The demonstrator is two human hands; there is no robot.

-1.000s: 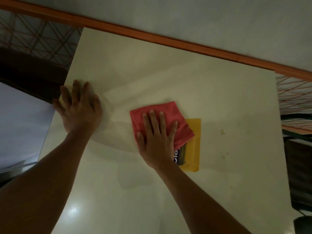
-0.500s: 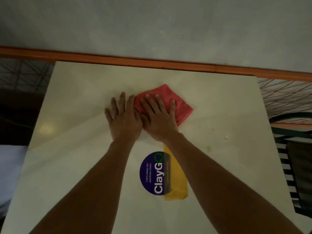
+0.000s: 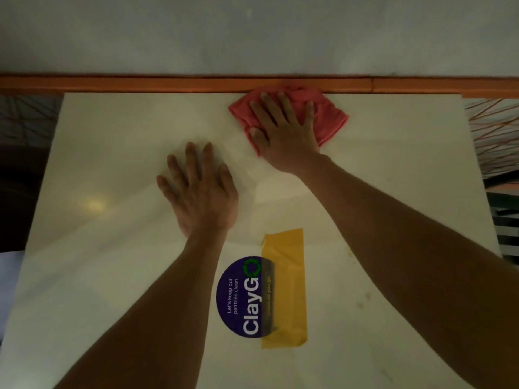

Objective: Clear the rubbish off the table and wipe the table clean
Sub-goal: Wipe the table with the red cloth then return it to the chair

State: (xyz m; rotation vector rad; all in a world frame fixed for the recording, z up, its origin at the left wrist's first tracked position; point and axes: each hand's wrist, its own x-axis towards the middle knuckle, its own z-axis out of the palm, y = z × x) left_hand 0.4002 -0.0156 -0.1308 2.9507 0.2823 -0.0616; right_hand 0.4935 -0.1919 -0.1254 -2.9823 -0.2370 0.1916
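A red cloth (image 3: 330,116) lies flat at the far edge of the cream table (image 3: 112,164), touching the orange rail. My right hand (image 3: 283,130) presses down on the cloth with fingers spread. My left hand (image 3: 199,192) rests flat on the bare tabletop, palm down, a little nearer and to the left of the cloth. A few small stains (image 3: 362,300) show on the right part of the table. No rubbish is visible on the table.
A round purple "ClayGo" sticker (image 3: 241,299) and a strip of yellow tape (image 3: 286,287) are stuck near the table's middle. An orange rail (image 3: 168,84) and a grey wall run along the far edge. Orange lattice panels (image 3: 494,130) flank the table; a dark chair (image 3: 505,220) stands at right.
My right hand has slid the red cloth away from me and to the right, up to the far edge. My left hand has drawn back from the cloth toward me.
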